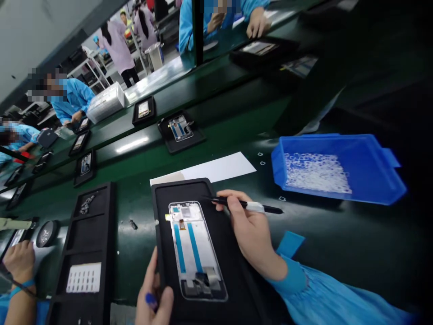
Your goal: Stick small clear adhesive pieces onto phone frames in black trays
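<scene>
A black tray [177, 188] lies in front of me, holding a phone frame [209, 241] with blue strips, a small flex cable and a dark part at its lower end. My left hand [150, 293] grips the tray's left edge, thumb on top; something blue shows at one finger. Black tweezers [254, 206] with a white section are pinched in my right hand [252, 230]. Their tips point left over the tray, above the frame's upper end. Whether they grip anything is too small to tell.
To the right stands a blue bin [368, 169] of small white pieces, with loose ones beside it. White paper [219, 169] lies behind the tray. A compartment tray [89, 234] is at left, near a co-worker's hand [20, 259]. Trayed phones [181, 127] line the belt.
</scene>
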`<state>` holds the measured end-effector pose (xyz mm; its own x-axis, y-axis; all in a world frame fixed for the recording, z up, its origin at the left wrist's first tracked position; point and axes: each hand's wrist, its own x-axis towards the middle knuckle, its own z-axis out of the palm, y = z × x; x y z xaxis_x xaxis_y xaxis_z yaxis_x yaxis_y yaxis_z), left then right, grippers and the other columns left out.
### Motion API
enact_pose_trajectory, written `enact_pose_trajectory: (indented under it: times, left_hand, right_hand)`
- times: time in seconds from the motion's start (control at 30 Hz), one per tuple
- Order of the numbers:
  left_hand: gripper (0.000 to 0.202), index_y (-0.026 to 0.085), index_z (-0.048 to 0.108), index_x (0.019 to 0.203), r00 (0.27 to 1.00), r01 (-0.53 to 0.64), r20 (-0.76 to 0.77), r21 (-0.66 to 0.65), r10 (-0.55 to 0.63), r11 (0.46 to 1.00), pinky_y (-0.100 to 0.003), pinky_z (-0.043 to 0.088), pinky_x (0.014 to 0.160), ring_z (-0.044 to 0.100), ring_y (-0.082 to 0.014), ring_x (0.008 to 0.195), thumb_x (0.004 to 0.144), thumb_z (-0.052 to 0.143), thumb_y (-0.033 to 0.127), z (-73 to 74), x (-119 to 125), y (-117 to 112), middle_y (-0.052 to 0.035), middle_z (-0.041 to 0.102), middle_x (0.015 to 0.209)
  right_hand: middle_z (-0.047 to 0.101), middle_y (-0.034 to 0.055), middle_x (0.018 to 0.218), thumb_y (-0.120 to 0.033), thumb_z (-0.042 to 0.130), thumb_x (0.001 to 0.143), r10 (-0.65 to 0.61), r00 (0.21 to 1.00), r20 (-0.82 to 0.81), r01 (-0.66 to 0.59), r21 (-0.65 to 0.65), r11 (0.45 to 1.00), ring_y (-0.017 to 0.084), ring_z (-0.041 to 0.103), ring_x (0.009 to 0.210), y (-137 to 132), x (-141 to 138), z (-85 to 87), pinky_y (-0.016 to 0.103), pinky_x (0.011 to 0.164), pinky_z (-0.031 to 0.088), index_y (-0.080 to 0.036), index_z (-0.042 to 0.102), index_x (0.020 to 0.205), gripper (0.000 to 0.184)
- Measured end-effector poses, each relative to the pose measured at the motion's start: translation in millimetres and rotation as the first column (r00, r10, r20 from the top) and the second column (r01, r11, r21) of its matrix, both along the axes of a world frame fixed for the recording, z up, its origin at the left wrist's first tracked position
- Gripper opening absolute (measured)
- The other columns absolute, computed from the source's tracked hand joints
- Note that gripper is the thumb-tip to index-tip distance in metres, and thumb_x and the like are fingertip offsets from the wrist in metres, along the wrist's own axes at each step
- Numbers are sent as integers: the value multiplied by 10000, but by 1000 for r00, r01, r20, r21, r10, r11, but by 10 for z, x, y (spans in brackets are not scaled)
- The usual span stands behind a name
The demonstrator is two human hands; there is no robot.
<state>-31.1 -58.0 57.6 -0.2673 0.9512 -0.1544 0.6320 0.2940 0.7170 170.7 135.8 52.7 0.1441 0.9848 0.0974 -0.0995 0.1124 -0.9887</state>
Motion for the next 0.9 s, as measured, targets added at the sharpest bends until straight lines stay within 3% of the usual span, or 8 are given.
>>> enact_pose_trajectory:
  times: [0.1,0.17,0.27,0.4,0.53,0.67,0.77,0.9]
  left_hand:
    - [591,367,365,1476,979,-179,103,34,175,983,-251,547,465,686,-169,650,909,468,497,227,-235,468,-84,660,1211]
    - [629,279,436,1441,866,-392,324,-31,381,919,-182,351,298,445,-38,359,871,541,523,359,-392,931,-80,693,1012]
    - [563,229,485,1382,775,-516,428,4,465,856,-153,254,295,332,-2,322,871,590,439,487,-684,1697,4,612,759]
    - [444,151,489,1309,800,-576,246,62,547,815,-132,187,324,499,-31,412,928,544,369,529,-1109,2441,-28,598,786]
    - [374,99,454,1320,866,-498,29,132,499,857,-144,318,387,655,-94,590,978,430,249,475,-1202,2769,-136,642,1003]
    - [346,167,567,1259,943,-218,-228,122,241,968,-228,523,707,709,-147,806,920,555,236,321,-778,3037,-117,607,1235]
    - [451,285,580,1281,914,1,-405,53,21,999,-330,484,939,647,-237,1078,842,664,226,191,-335,3283,-65,499,1412]
    - [454,272,576,1285,811,132,-568,-64,-145,989,-413,443,982,608,-291,1138,850,615,149,123,27,3550,-100,502,1380]
  right_hand:
    - [628,22,684,-573,495,913,-28,999,-22,30,73,997,210,658,764,128,40,39,359,769,532,-231,673,983,392]
    - [644,27,676,-595,494,907,-42,999,-25,44,90,995,217,669,746,203,106,-4,378,772,540,-225,671,1023,426]
    - [688,39,692,-610,465,914,-4,1000,2,4,52,999,193,640,601,267,200,-137,368,674,553,-212,640,1085,467]
    - [741,60,762,-571,472,924,77,995,64,-79,34,996,218,697,683,284,221,-304,370,715,572,-211,614,1159,453]
    - [760,88,947,-531,440,947,180,969,171,-190,45,981,269,709,956,291,150,-386,377,788,569,-237,585,1243,441]
    - [732,91,1094,-525,410,956,243,933,267,-271,72,960,285,659,1092,304,99,-412,417,862,551,-255,576,1253,435]
    - [735,86,1086,-512,406,958,249,928,277,-280,78,957,282,651,1108,326,105,-412,435,920,525,-249,579,1235,419]
    - [753,90,1013,-517,402,952,248,935,255,-268,48,962,273,702,986,383,128,-413,393,794,564,-233,565,1217,422]
